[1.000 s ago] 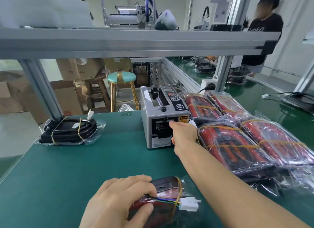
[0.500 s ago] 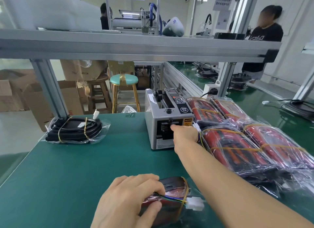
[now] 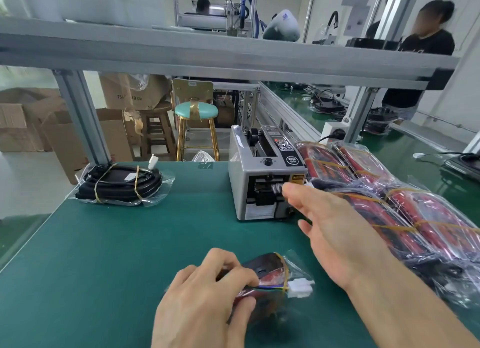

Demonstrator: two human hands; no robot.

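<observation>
Bagged red lamp point(image 3: 268, 268) under left fingers point(image 3: 233, 269)

Open mat point(image 3: 124, 256) ctr-left, tape dispenser point(image 3: 242, 191) blocks back, bagged lamps point(image 3: 420, 217) crowd rt side

Left hand point(image 3: 205, 295) and right hand point(image 3: 335, 233) bare (right forearm point(image 3: 405, 308) uncovered too).

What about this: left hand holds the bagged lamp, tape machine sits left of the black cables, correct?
No. In the head view the tape machine sits right of the black cables; the left hand does hold the bagged lamp.
</observation>
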